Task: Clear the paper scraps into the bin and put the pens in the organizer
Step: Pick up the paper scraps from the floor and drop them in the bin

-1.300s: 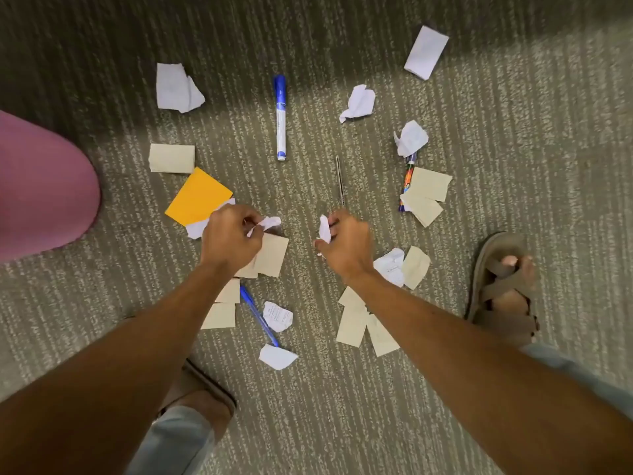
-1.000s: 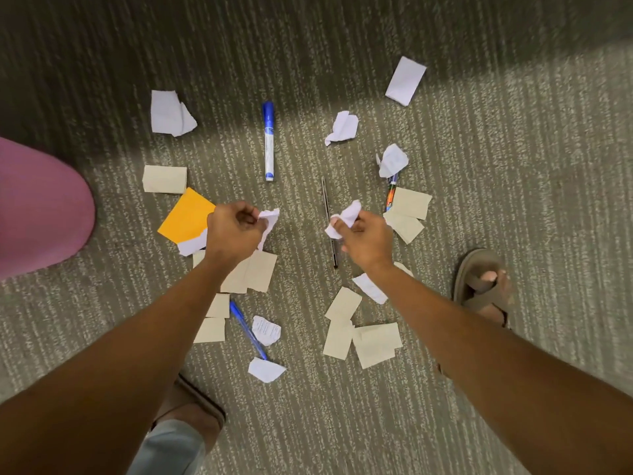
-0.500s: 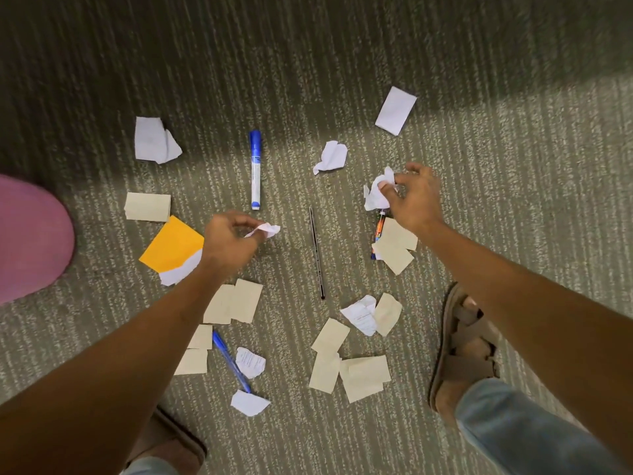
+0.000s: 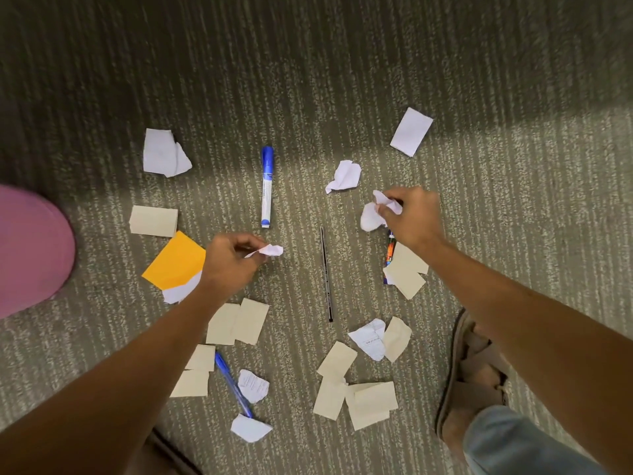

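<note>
Head view: left hand [image 4: 229,265] pinching white scrap [image 4: 270,250], right hand [image 4: 412,217] clutching crumpled wad [image 4: 375,214] at two o'clock, overfilled, likely shedding pieces.

Each hand pinches crumpled white paper — left hand [image 4: 229,265], right hand [image 4: 416,217] — above the scrap-strewn carpet [image 4: 513,200].

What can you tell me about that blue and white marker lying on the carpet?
The whiteboard marker has a white barrel with blue printing, a blue cap at its far end and a blue butt at its near end. It looks like plastic. It lies flat on the grey ribbed carpet, capped, pointing away from the person, with no paper and neither hand touching it.
</note>
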